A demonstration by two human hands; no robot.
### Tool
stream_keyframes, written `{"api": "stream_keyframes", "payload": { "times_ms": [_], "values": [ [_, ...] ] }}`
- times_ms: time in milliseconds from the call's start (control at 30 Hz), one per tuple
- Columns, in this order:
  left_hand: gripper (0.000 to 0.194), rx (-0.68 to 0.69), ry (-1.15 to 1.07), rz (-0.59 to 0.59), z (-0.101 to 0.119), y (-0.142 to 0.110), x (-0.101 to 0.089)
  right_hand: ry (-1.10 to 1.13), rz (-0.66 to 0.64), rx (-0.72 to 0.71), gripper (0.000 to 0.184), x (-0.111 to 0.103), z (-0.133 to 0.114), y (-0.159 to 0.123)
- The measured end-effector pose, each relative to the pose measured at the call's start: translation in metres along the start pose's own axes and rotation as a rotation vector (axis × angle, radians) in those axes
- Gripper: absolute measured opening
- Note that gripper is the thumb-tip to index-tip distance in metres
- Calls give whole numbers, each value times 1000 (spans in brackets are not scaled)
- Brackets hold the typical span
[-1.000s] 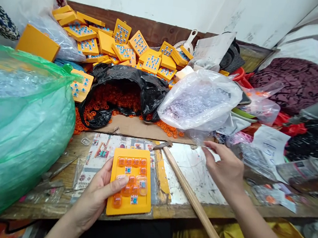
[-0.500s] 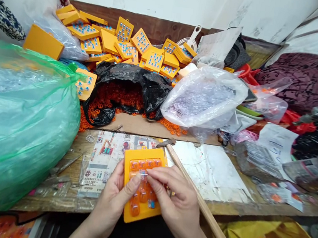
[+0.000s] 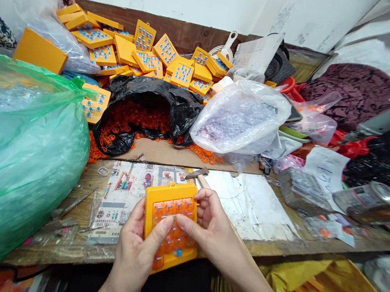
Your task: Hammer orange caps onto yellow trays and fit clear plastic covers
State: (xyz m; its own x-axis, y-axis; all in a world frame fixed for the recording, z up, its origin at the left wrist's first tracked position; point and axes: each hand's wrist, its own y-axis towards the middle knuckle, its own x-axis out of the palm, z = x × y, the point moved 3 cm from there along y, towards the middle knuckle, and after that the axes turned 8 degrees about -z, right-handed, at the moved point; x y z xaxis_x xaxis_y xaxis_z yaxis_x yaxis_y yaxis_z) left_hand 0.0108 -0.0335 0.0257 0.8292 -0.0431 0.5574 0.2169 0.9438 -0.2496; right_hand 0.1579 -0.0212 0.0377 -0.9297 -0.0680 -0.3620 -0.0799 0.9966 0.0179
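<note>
My left hand (image 3: 139, 248) grips the left side of a yellow plastic case (image 3: 167, 193), its thumb lying over the front. Rows of clear orange caps (image 3: 175, 206) sit on the case's face, and one small blue piece (image 3: 177, 253) shows uncapped at the lower right. My right hand (image 3: 211, 226) is closed about the case's right edge, with curled fingers and the thumb pressed on the caps near the middle. Both thumb tips nearly meet and hide part of a row. The case is tilted towards me at the table's front edge.
A hammer (image 3: 197, 174) lies behind the case. Beyond it are a black bag (image 3: 156, 86) of orange caps, a white bag (image 3: 241, 118) of clear pieces and a pile of yellow cases (image 3: 125, 51). A bulging green bag (image 3: 25, 168) fills the left; a tin can (image 3: 369, 203) stands right.
My right hand has gone from a fingertip pinch over the middle row to a grip on the case's right edge with its thumb on the caps. An orange cap now covers the middle blue piece.
</note>
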Motion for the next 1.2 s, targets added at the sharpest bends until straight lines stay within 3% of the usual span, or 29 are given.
{"api": "stream_keyframes", "payload": {
  "times_ms": [67,167,233,333,433,567,667,700,767,800,900,967,1067,1200],
  "values": [
    [55,-62,-16,-4,0,1,0,-435,38,16,23,-39,11,8],
    [55,-80,3,7,4,2,-2,-688,207,87,20,-108,32,25],
    [57,-64,13,4,6,1,-2,-809,231,131,23,-143,47,35],
    [59,-53,17,-9,6,-1,1,-925,231,162,25,-168,65,46],
    [55,-50,14,-17,6,-3,2,-964,226,151,24,-171,68,53],
    [50,-94,-51,-32,7,-2,1,-921,250,82,17,-154,40,50],
    [57,-154,-157,-38,9,1,1,-781,264,3,18,-115,8,23],
    [61,-170,-187,-37,10,2,1,-682,258,-18,24,-96,0,11],
    [70,-174,-225,-38,12,3,1,-83,223,27,27,-57,-4,-15],
    [74,-164,-233,-41,13,3,1,115,198,77,25,-36,-2,-26],
    [86,-130,-228,-79,15,1,0,427,151,164,20,9,9,-46],
    [97,-116,-210,-116,16,-1,-1,436,139,139,19,24,14,-49],
    [109,-87,-197,-163,14,-4,-3,332,216,2,17,28,16,-48],
    [108,-47,-192,-161,10,-6,-6,242,362,-121,13,31,12,-50]
  ]
}}
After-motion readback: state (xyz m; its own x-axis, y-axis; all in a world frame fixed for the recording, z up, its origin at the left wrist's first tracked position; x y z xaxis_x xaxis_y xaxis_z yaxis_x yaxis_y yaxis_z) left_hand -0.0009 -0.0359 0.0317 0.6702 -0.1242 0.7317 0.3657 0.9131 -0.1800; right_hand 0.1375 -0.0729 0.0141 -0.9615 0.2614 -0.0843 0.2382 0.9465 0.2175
